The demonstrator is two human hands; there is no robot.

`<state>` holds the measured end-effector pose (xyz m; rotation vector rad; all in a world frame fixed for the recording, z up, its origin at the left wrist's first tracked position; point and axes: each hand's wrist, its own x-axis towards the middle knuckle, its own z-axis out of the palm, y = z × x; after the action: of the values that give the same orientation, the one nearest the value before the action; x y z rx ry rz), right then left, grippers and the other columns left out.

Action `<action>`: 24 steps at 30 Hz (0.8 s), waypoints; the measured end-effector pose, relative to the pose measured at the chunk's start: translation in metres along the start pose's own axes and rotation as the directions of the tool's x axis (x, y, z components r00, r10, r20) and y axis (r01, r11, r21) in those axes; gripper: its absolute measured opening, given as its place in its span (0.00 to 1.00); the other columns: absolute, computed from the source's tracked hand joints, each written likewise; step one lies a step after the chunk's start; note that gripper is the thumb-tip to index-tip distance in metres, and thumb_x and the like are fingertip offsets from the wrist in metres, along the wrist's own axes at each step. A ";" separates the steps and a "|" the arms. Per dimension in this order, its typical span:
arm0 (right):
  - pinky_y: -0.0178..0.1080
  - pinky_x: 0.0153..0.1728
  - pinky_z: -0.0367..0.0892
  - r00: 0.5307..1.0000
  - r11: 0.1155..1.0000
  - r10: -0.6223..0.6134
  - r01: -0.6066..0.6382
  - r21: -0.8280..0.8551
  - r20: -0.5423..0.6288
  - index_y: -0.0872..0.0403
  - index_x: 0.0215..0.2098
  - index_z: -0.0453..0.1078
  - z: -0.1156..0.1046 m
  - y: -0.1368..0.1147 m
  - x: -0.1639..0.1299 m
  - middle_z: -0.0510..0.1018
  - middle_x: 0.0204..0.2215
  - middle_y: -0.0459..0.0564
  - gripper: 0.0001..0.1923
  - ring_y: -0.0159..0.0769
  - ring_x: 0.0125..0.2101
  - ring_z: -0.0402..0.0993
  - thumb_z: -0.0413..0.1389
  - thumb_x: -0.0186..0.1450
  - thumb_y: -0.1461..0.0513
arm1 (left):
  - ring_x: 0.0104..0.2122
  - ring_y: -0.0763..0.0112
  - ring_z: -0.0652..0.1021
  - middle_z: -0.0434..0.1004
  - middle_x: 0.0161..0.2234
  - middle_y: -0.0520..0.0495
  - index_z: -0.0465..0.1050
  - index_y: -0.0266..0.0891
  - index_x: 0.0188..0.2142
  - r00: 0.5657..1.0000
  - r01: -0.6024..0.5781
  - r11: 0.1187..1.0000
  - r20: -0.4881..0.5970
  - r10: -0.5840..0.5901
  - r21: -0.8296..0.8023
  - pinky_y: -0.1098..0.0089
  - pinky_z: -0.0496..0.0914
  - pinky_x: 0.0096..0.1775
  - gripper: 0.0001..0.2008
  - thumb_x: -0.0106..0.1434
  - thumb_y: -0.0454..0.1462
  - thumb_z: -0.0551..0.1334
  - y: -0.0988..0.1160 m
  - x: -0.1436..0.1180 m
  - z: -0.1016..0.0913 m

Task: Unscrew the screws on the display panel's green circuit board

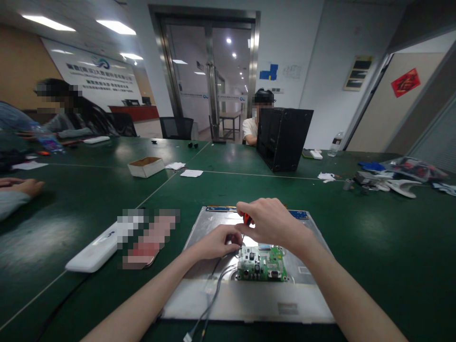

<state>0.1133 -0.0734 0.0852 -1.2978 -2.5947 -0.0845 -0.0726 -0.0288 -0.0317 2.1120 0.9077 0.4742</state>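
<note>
Green and studded with small components, the circuit board (262, 264) sat near the middle of a bare metal panel (249, 294) that lay flat on the dark green table (374, 247), close to the near edge. The right hand (272, 221) was closed around a red-handled screwdriver (247, 220), its shaft pointing down at the board's far-left corner, while the left hand (218, 241) pinched its fingers together right at the tip. By the look of it the work was in its middle stretch: the panel's back was already exposed, yet the board remained seated with grey cables (213, 289) trailing from its left side. The screw itself was hidden under the fingers, so whether it was going in or out could not be told. Left of the panel lay a white casing piece (93, 253); farther off stood a black monitor shell (283, 137).
</note>
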 end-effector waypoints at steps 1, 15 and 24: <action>0.34 0.22 0.44 1.000 1.000 0.000 0.000 0.002 -0.002 0.51 0.35 0.68 0.001 0.000 0.000 0.78 0.26 0.45 0.11 0.29 0.24 0.68 0.54 0.66 0.53 | 0.27 0.72 0.70 0.72 0.27 0.53 0.72 0.37 0.31 1.000 0.005 1.000 0.000 -0.005 0.003 0.73 0.64 0.30 0.07 0.51 0.29 0.60 0.001 0.000 0.000; 0.35 0.22 0.44 1.000 1.000 -0.019 0.019 0.022 0.015 0.53 0.41 0.65 0.001 -0.001 0.000 0.79 0.29 0.47 0.10 0.30 0.25 0.69 0.55 0.60 0.62 | 0.27 0.72 0.69 0.71 0.26 0.53 0.72 0.37 0.29 1.000 -0.027 1.000 -0.001 0.027 -0.015 0.73 0.63 0.30 0.04 0.51 0.31 0.61 -0.003 0.001 0.000; 0.35 0.22 0.43 1.000 0.998 0.005 -0.004 -0.062 0.006 0.51 0.38 0.68 0.003 0.001 0.003 0.78 0.25 0.46 0.09 0.32 0.24 0.70 0.51 0.67 0.55 | 0.26 0.72 0.69 0.71 0.26 0.53 0.71 0.37 0.29 1.000 -0.004 1.000 -0.013 0.004 -0.022 0.73 0.63 0.30 0.05 0.51 0.30 0.60 0.002 -0.001 0.001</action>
<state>0.1113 -0.0700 0.0830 -1.3268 -2.6136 -0.1621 -0.0719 -0.0315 -0.0305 2.0937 0.9020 0.4988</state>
